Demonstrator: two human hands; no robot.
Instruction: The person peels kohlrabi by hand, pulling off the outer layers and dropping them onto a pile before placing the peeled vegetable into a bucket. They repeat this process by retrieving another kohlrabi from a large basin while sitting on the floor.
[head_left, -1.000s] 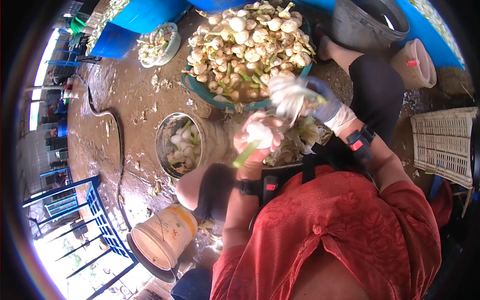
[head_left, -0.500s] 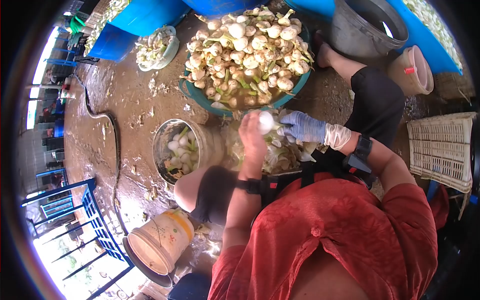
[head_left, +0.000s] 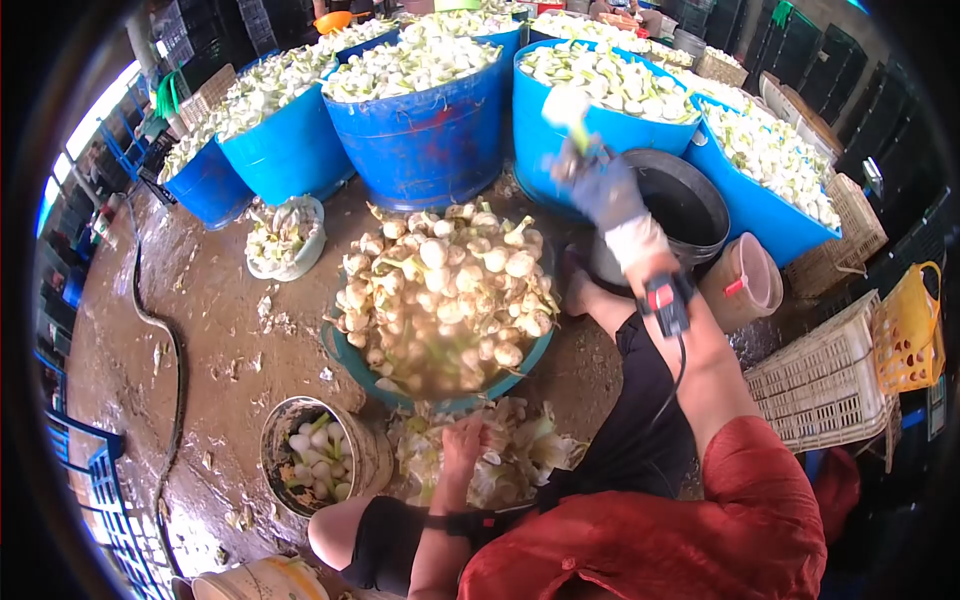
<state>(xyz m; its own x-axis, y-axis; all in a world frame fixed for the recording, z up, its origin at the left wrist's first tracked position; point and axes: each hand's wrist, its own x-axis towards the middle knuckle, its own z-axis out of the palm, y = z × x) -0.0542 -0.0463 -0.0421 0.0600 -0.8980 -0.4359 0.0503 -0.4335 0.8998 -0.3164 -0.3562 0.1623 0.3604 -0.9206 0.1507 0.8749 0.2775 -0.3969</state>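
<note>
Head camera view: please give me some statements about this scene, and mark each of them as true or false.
1. The round teal plastic basin holds a heap of soiled bulbs. True.
2. The bare left hand is raised above the gloved right hand. False: the right hand is raised, and the left is low, at the pale loose leaves.
3. A blurred white bulb shows near the right hand's fingers. True.
4. The grimy whitish bucket is empty. False: it has white bulbs with green stems in it.
5. The yellow perforated plastic basket is beside an off-white slatted crate. True.
</note>
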